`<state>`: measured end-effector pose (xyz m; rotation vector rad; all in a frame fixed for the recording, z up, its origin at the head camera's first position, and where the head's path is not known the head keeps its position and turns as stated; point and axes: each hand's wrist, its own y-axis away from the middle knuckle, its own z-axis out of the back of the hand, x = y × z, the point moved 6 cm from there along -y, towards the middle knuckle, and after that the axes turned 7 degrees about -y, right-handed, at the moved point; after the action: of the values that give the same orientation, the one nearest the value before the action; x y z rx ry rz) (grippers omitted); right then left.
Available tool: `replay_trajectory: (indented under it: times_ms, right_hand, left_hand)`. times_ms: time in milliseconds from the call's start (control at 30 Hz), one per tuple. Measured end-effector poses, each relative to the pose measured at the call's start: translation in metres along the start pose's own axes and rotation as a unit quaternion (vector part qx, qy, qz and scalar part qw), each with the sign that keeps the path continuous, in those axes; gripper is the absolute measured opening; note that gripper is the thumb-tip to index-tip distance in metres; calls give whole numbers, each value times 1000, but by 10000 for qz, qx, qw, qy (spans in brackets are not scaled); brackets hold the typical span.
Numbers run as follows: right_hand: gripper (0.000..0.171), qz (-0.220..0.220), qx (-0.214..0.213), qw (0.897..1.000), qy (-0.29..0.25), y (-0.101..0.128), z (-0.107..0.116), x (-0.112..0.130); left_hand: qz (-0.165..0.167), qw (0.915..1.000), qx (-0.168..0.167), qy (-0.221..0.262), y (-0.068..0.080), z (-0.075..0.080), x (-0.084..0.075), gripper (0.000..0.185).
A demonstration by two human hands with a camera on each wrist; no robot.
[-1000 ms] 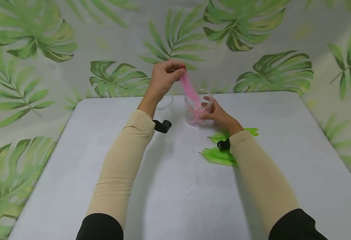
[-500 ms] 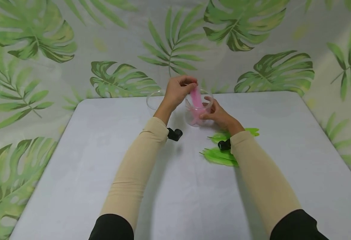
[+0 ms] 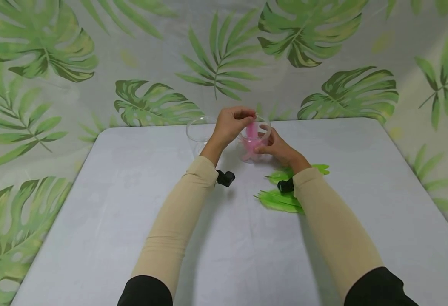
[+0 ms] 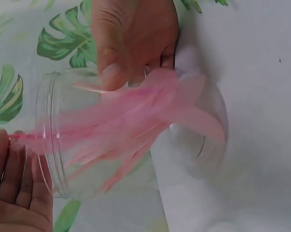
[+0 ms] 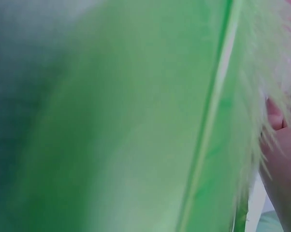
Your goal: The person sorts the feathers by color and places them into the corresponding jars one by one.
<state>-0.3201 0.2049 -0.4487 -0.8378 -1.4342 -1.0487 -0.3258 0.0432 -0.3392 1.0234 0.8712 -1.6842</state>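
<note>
In the head view, the left hand (image 3: 231, 123) has come down since a second ago: it then held the pink feathers (image 3: 251, 138) high above the jar (image 3: 253, 144), and now its curled fingers pinch the feather ends right at the jar's rim, at about 11 o'clock of the mouth, with most of the pink already inside. The right hand (image 3: 275, 146) stays wrapped round the jar's side at roughly 4 o'clock, steadying it on the white table (image 3: 132, 212). A second clear jar (image 3: 198, 131) stands just beside the left hand at 9 o'clock, and green feathers (image 3: 279, 199) lie on the table under the right forearm, at 5 o'clock from the jar. By this reading the pink bunch is nearly stowed and only the release is left. In the left wrist view, the thumb and fingers (image 4: 109, 72) pinch the pink feathers (image 4: 136, 116), which fan through the jar (image 4: 53, 140). In the right wrist view, a green feather (image 5: 136, 121) fills the frame, blurred; only a fingertip (image 5: 276, 118) shows at 3 o'clock.
</note>
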Motion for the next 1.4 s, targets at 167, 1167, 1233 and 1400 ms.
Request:
replay_trajectory:
  times_ms: [167,1167,1233,1400]
  right_hand:
    - [93,-24,14,9999,128,0,-2,0]
    - [93,-47,37,9997,226,-2,1,-1]
    - [95,-93,72,9997,200,0,-2,4]
    - [95,-85,132,9997,211,1,-4,6]
  left_hand:
    - [-162,9994,120,-283,4,7,-7,39]
    - [-727,9873,-1246,-667,102,127,43,33]
    - [-475,9885,-1315,-579,103,133,56,39]
    - [167,9931,-1065,-472,99,135,81,52]
